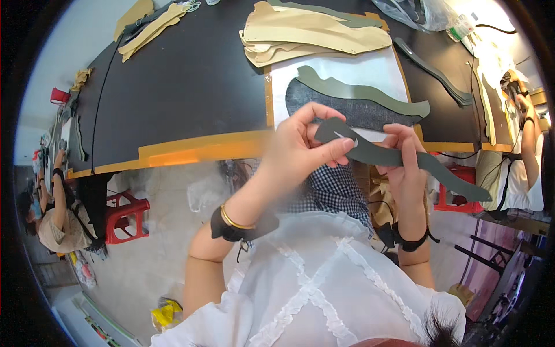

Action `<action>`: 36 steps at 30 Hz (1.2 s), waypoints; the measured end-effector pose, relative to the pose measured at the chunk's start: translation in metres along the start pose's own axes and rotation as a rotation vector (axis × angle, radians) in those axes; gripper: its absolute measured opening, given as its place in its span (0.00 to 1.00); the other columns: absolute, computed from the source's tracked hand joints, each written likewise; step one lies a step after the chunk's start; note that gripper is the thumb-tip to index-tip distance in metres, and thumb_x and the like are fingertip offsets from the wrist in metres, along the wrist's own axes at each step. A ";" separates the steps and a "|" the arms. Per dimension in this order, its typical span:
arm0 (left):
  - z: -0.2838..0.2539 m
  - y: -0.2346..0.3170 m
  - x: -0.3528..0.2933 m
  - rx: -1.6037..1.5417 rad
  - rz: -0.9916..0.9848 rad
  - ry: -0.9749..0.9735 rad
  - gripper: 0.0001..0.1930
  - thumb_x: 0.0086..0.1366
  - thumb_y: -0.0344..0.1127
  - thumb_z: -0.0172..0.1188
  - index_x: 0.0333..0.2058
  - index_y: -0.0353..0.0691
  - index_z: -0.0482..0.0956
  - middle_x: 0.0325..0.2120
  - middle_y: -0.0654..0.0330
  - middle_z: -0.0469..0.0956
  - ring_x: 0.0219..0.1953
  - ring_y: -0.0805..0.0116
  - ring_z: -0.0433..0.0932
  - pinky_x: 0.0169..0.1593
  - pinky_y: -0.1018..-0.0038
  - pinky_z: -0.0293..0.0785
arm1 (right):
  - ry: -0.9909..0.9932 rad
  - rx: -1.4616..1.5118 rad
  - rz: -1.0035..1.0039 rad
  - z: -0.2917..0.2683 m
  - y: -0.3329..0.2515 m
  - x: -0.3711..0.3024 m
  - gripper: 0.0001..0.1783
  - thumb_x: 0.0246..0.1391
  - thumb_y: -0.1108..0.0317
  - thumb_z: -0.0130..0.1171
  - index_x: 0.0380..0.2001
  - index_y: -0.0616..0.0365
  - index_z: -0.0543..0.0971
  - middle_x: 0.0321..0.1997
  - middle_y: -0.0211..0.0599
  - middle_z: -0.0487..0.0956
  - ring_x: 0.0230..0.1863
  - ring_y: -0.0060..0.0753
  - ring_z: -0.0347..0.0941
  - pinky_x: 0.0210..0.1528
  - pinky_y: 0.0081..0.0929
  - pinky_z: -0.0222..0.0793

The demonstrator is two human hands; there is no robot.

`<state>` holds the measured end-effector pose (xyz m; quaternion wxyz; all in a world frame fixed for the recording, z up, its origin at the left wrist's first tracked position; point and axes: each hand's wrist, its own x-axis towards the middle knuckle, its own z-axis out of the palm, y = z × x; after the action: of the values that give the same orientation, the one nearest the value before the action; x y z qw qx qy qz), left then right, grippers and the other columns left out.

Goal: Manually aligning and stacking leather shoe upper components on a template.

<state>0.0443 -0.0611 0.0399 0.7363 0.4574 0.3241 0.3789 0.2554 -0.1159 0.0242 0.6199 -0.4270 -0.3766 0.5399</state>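
Observation:
A long, wavy dark-green piece of flat material (448, 176) is held up in front of the table edge. My left hand (298, 144) pinches its wider end between thumb and fingers. A pale sliver shows next to the thumb; whether it is a slit or a loose bit I cannot tell. My right hand (407, 173) grips the middle of the piece, its fingers bent around the edges. Just beyond my hands, an olive-green wavy piece (376, 101) lies over a dark, textured curved piece (318, 107), both on a white sheet (358, 66).
Stacked cream pattern pieces (315, 34) lie at the sheet's far side. Dark strips (433, 72) rest to the right, near a clear plastic bag (422, 14). Orange tape (196, 148) runs along the table's near edge. Co-workers sit at both sides; a red stool (126, 217) stands left.

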 end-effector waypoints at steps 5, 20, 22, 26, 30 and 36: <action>0.000 0.001 -0.014 0.091 -0.044 -0.046 0.15 0.63 0.24 0.63 0.47 0.36 0.70 0.33 0.59 0.81 0.34 0.76 0.82 0.35 0.83 0.78 | -0.290 -0.559 -0.088 0.001 -0.003 0.000 0.08 0.59 0.69 0.58 0.30 0.63 0.78 0.25 0.26 0.76 0.25 0.16 0.68 0.27 0.17 0.62; -0.073 -0.018 0.033 1.433 0.515 0.424 0.08 0.55 0.31 0.67 0.35 0.40 0.82 0.40 0.60 0.79 0.46 0.59 0.75 0.49 0.65 0.68 | -0.065 -0.795 0.096 0.032 -0.006 0.076 0.13 0.57 0.66 0.60 0.24 0.64 0.76 0.20 0.23 0.69 0.26 0.14 0.61 0.29 0.18 0.55; -0.076 -0.015 0.030 1.382 0.492 0.332 0.07 0.54 0.31 0.68 0.33 0.40 0.82 0.40 0.61 0.79 0.46 0.60 0.75 0.48 0.65 0.68 | -0.080 -0.845 0.109 0.034 -0.005 0.084 0.13 0.57 0.65 0.61 0.25 0.65 0.77 0.21 0.26 0.71 0.26 0.16 0.63 0.30 0.19 0.57; -0.081 -0.018 0.029 1.259 0.509 0.259 0.09 0.50 0.32 0.70 0.30 0.40 0.81 0.37 0.62 0.78 0.44 0.60 0.75 0.49 0.65 0.67 | -0.112 -0.929 0.069 0.034 0.001 0.096 0.12 0.55 0.67 0.62 0.24 0.65 0.77 0.23 0.32 0.72 0.28 0.23 0.65 0.35 0.23 0.59; -0.085 -0.013 0.029 1.173 0.468 0.262 0.11 0.47 0.28 0.72 0.30 0.41 0.80 0.35 0.61 0.79 0.42 0.60 0.76 0.46 0.66 0.70 | -0.173 -1.007 0.049 0.037 0.004 0.102 0.11 0.53 0.68 0.63 0.22 0.65 0.77 0.23 0.33 0.72 0.30 0.28 0.66 0.36 0.25 0.60; -0.086 -0.016 0.030 1.086 0.493 0.298 0.15 0.43 0.24 0.74 0.30 0.39 0.80 0.35 0.60 0.79 0.40 0.60 0.77 0.42 0.69 0.74 | -0.227 -1.037 0.004 0.042 0.001 0.102 0.11 0.49 0.70 0.63 0.19 0.65 0.76 0.26 0.34 0.72 0.33 0.32 0.66 0.38 0.27 0.60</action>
<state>-0.0070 -0.0030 -0.0108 0.2357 0.7708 0.4550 0.3785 0.2297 -0.0094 0.0389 0.2817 -0.6172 -0.6579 0.3268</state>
